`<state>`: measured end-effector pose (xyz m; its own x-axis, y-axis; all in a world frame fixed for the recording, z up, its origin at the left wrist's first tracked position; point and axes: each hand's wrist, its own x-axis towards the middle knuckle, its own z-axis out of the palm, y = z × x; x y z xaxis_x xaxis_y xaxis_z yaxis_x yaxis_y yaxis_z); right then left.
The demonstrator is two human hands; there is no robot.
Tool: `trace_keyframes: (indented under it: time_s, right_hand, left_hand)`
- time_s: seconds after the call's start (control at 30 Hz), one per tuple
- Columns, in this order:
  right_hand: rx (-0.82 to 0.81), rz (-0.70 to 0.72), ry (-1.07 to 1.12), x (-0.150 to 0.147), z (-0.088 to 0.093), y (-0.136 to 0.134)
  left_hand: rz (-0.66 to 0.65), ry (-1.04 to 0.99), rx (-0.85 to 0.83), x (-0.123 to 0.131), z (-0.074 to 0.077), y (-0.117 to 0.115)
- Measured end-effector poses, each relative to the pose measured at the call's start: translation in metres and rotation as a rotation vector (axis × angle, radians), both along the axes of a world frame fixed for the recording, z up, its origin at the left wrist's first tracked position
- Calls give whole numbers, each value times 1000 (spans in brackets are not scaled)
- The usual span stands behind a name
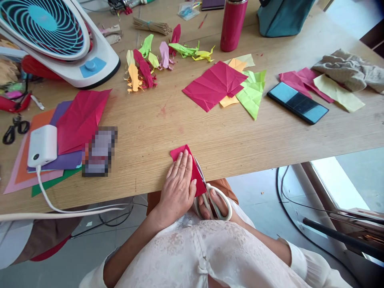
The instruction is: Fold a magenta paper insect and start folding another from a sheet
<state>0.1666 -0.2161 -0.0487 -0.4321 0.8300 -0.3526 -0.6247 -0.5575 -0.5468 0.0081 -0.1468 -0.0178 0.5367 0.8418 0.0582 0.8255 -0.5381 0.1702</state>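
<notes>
A folded piece of crimson paper (198, 182) lies at the table's near edge, its right corner sticking out past it. My left hand (179, 182) rests flat on this paper, fingers stretched out and pressing it down, thumb close to the right side. My right hand (220, 204) is closed around the white handles of a pair of scissors (225, 200), just below the table edge. The scissors' blades point away from me along the paper's right edge; whether they bite into it I cannot tell. My right fingers are partly hidden by the handles.
Folded paper figures (144, 68) stand toward the back. Creased paper sheets (207, 86), a phone (298, 102) and a red flask (234, 26) lie or stand beyond my hands. On the left are a fan (90, 66), coloured sheets (81, 120) and a white corded device (43, 145).
</notes>
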Motion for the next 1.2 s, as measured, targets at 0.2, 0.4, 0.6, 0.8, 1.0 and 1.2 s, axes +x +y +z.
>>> trace_keyframes:
  time_s: [0.2, 0.4, 0.6, 0.8, 1.0, 1.2]
  right_hand:
    - [23, 16, 3, 3, 4, 1]
    - [41, 9, -35, 3, 8, 2]
    - [55, -2, -41, 2, 12, 3]
    - [23, 5, -44, 1, 7, 1]
    - [15, -23, -19, -2, 14, 3]
    - [-40, -30, 3, 1, 14, -2]
  left_hand:
    - [-60, -79, -36, -9, 5, 19]
    - [-38, -83, 37, -12, -4, 28]
    - [8, 3, 27, -10, -1, 26]
    - [7, 21, 21, -9, 5, 28]
    - [2, 33, 37, -10, 2, 28]
    - [15, 2, 16, -8, 2, 18]
